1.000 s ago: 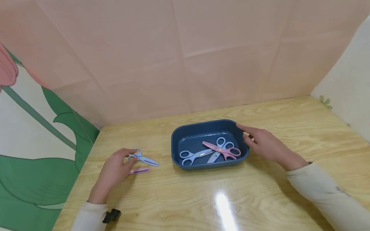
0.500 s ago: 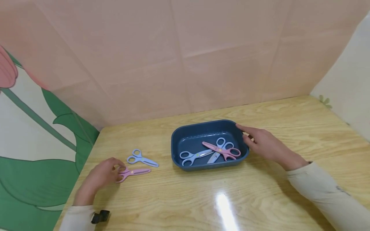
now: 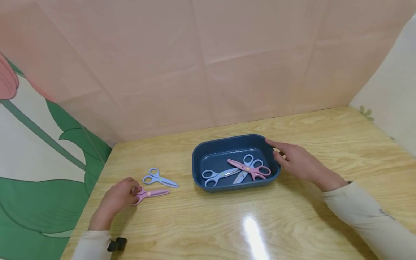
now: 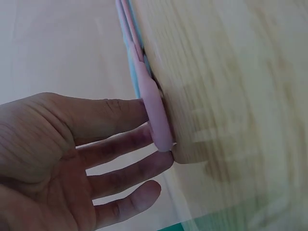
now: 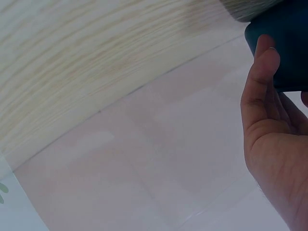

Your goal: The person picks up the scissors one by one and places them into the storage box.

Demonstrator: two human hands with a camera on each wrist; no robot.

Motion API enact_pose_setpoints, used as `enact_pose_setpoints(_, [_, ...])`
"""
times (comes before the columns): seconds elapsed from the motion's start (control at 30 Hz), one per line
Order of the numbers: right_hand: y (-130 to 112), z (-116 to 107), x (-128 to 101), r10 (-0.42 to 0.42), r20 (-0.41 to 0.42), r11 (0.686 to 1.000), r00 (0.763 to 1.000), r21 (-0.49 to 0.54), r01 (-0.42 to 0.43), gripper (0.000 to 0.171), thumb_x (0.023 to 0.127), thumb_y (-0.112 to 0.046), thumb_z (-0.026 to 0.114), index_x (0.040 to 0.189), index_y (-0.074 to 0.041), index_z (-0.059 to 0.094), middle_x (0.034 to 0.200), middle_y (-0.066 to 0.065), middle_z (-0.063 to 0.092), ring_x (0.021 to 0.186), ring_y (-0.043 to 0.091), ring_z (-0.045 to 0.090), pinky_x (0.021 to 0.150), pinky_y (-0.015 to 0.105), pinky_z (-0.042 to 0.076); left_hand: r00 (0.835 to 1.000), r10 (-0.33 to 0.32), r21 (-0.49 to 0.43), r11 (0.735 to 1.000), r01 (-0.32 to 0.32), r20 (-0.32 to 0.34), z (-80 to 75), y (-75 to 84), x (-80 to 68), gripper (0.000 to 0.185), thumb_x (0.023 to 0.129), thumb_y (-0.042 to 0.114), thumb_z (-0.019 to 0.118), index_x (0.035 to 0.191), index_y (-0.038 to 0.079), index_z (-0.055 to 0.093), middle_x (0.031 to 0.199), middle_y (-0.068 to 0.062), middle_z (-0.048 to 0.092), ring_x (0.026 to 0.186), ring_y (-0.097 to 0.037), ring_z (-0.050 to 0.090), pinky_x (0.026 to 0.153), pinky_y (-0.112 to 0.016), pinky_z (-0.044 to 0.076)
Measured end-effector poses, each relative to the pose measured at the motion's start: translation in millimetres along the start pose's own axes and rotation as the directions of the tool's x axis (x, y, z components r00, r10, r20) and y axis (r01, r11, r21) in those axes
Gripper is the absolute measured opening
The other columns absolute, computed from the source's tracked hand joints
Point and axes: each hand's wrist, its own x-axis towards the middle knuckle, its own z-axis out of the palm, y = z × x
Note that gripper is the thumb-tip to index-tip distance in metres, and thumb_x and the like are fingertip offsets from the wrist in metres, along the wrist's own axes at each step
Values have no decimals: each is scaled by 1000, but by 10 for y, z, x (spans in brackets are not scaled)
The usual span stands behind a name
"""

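Observation:
At the left of the table, my left hand (image 3: 119, 195) pinches the handle loops of pink scissors (image 3: 151, 193), which lie flat. The left wrist view shows my thumb (image 4: 115, 113) against the pink handle (image 4: 156, 115), with other fingers just behind and below it. Blue scissors (image 3: 160, 178) rest right behind the pink pair. A dark blue rectangular tray (image 3: 198, 183) stands in the middle. My right hand (image 3: 297, 163) holds its right end, index finger at the rim and thumb on the outer wall. Inside the tray lie two blue scissors (image 3: 212, 177) and one pink pair (image 3: 248, 169), partly crossed.
The wood-grain table (image 3: 201, 224) meets a pink-covered wall (image 3: 208, 72) at the back. A white wall (image 3: 390, 90) borders the right. On the left is a panel with a green leaf and tulip pattern (image 3: 39, 198). A small black device (image 3: 117, 244) sits at the left sleeve.
My left hand has moved from beside the blue scissors down and left to the handles of the pink scissors, where its fingers have closed in. The right hand and tray have stayed in place.

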Motion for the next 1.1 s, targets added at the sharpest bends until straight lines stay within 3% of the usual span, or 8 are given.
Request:
enact_pose_setpoints(0.27, [5,10,8,-2,-1,1000,1000,-7,2,51,105,-25,46,154,-14,38,108,9,61,68,14,49,51,24,41,1000,-20,15,1000,20,-5,25,11,10,15,80,10,80,92,6,73,94,-6,65,77,-18,57,67,-41,52])
enact_pose_setpoints(0.9, [3,4,13,-15,-6,999,1000,-33,15,52,105,-26,45,154,-12,38,107,11,62,69,13,50,52,24,40,998,48,33,998,-46,-48,21,166,-4,14,80,13,81,92,8,74,95,-4,66,76,-15,60,64,-40,53])
enact_pose_setpoints(1.1, [-10,2,8,-10,-5,1000,1000,-27,10,52,105,-27,45,154,-11,38,104,10,61,66,13,48,51,24,39,992,100,18,995,-99,-71,45,161,4,13,80,9,81,87,5,72,88,-5,63,74,-15,57,65,-38,52])
